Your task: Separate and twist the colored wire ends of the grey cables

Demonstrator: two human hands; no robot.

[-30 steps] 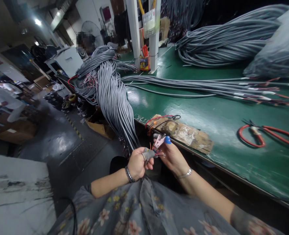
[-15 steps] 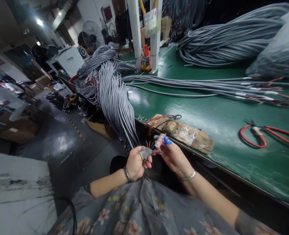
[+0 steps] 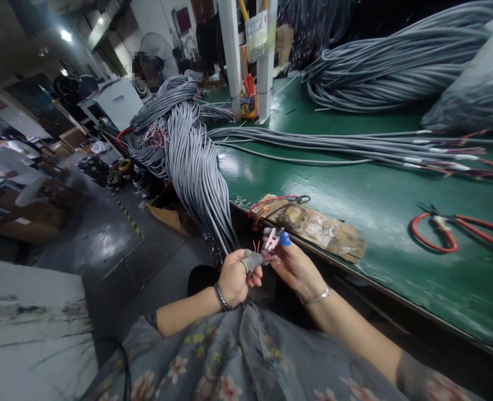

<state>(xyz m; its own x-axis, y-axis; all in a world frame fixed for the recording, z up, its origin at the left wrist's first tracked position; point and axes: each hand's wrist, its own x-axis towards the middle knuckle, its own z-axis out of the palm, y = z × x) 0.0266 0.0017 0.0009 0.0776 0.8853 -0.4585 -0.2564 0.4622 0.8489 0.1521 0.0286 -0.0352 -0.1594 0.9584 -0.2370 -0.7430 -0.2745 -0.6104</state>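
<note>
My left hand [image 3: 234,280] is closed round the end of a grey cable [image 3: 251,260], just below the edge of the green bench. Thin coloured wires [image 3: 267,258] stick out of the cable's end. My right hand [image 3: 295,266] is closed on a small pink cutter [image 3: 272,239] with a blue-tipped handle, held right at those wires. The cable comes from a thick bundle of grey cables [image 3: 196,172] that hangs off the bench to the left of my hands.
A worn wooden block [image 3: 313,225] with red wire lies at the bench edge above my hands. Red-handled scissors [image 3: 447,231] lie to the right. More grey cables [image 3: 355,146] stretch across the green bench [image 3: 375,195]. A person stands far behind the bench.
My hands have stayed in place. The pink cutter has shifted slightly at the wire ends, and the view has drifted a little.
</note>
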